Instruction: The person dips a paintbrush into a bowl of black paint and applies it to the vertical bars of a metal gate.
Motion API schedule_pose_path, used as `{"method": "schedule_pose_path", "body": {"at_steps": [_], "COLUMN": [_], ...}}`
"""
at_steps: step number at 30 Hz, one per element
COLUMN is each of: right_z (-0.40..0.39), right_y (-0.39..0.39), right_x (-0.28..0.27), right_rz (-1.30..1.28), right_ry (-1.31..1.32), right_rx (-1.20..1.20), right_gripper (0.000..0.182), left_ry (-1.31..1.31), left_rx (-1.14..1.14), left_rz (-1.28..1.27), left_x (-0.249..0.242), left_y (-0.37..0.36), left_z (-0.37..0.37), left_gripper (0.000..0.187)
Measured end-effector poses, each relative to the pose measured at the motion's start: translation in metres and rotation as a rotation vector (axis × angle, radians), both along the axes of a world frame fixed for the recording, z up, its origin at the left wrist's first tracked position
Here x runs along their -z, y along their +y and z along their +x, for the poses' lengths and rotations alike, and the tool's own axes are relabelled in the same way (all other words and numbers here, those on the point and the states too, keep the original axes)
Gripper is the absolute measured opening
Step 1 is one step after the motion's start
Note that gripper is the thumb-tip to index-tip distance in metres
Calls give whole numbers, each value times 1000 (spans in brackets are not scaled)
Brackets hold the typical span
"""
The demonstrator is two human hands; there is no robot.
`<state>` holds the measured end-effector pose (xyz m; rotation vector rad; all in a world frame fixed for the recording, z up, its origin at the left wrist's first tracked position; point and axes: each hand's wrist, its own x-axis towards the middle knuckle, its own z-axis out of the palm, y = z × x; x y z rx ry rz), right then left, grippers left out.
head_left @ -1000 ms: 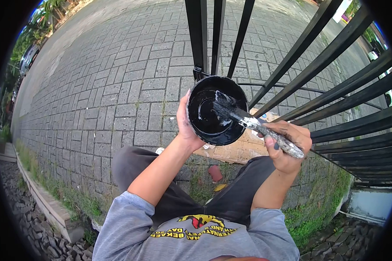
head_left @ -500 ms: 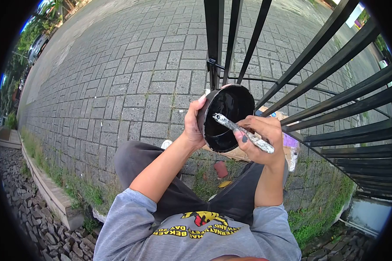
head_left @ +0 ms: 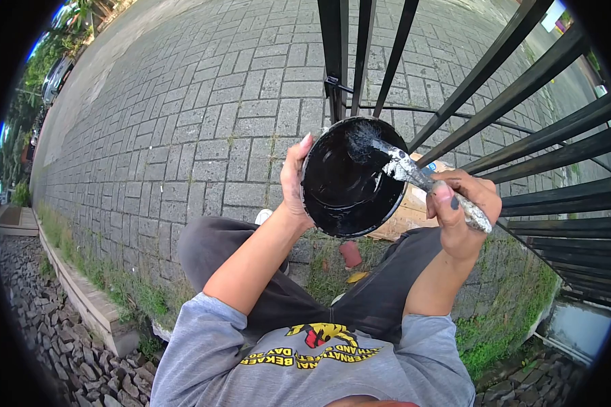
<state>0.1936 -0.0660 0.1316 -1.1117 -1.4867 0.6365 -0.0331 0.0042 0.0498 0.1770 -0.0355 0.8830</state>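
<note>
A round tub [head_left: 339, 180], coated inside with black paint, is tilted toward me in my left hand [head_left: 295, 178], whose thumb and fingers wrap its left side. My right hand [head_left: 465, 210] grips a paintbrush [head_left: 406, 167] by its paint-smeared white handle. Dark bristles overlap the upper inside wall of the tub, right by the rim. Black paint marks show on the right thumb and fingers. Just beyond both hands stand the black bars of a metal fence [head_left: 448, 122].
Behind the tub, a flattened piece of cardboard [head_left: 407, 216] lies on the grey paving [head_left: 237, 136]. A reddish stone piece [head_left: 351, 254] and a yellow leaf [head_left: 357, 277] are between my legs. Loose rocks [head_left: 75, 339] fill the ground beyond a curb [head_left: 81, 292] at left.
My right hand has moved right, bringing the brush's bristles up into view at the tub's upper wall. The tub has turned so its opening faces me more.
</note>
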Motion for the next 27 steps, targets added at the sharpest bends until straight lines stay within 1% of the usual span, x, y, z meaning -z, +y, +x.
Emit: {"method": "schedule_pose_path", "body": {"at_steps": [1,2,3,4,5,6,8,11,14,15,17,18,19,20,21,22,24,26,27], "right_z": [-3,-8,-13,-19,-24,-28,-32,-26,-23,-22,-21,-19,-16,-12,-8,-2,8,4,6], "right_y": [-1,0,2,5,8,11,10,13,14,14,16,15,13,12,12,15,14,18,21], "right_x": [-1,0,1,1,-2,4,3,6,8,9,11,9,4,2,3,13,19,21,22], "right_rz": [-2,-11,-20,-27,37,78,49,14,26,20,11,-78,-165,-250,-286,-137,-112,-101,-99], "right_ry": [0,-20,-39,-55,-131,-144,-161,-166,-183,-169,-142,-64,14,92,274,407,646,780,838], "right_rx": [73,24,-25,-72,-155,-248,-317,-458,-521,-509,-482,-443,-405,-365,-296,-271,-150,120,145], "right_gripper": [17,16,15,14,12,13,12,14,16,17,21,22,24,25,27,38,41,44,45], "left_ry": [92,186,381,415,449,509,469,473,453,416,495,534,506,459,515,545,581,550,514], "left_rx": [-36,-68,-133,-136,-139,-175,-109,-100,-83,-88,-126,-145,-159,-152,-183,-206,-241,-250,-242], "left_rz": [19,37,94,89,84,146,135,129,128,103,93,89,47,43,78,83,65,-1,-46], "left_x": [-2,-5,-14,-16,-18,-15,-13,-13,-16,-18,-14,-13,-14,-12,-16,-20,-26,-30,-30], "left_y": [-2,-3,-5,-7,-8,-7,-6,-6,-7,-8,-5,-4,-5,-3,-3,-4,-6,-5,-5], "left_z": [1,2,6,10,13,16,12,12,14,15,11,9,7,5,5,6,9,11,11], "left_gripper": [73,73,73,74,75,78,82,84,86,82,77,75,69,68,68,68,67,66,65]}}
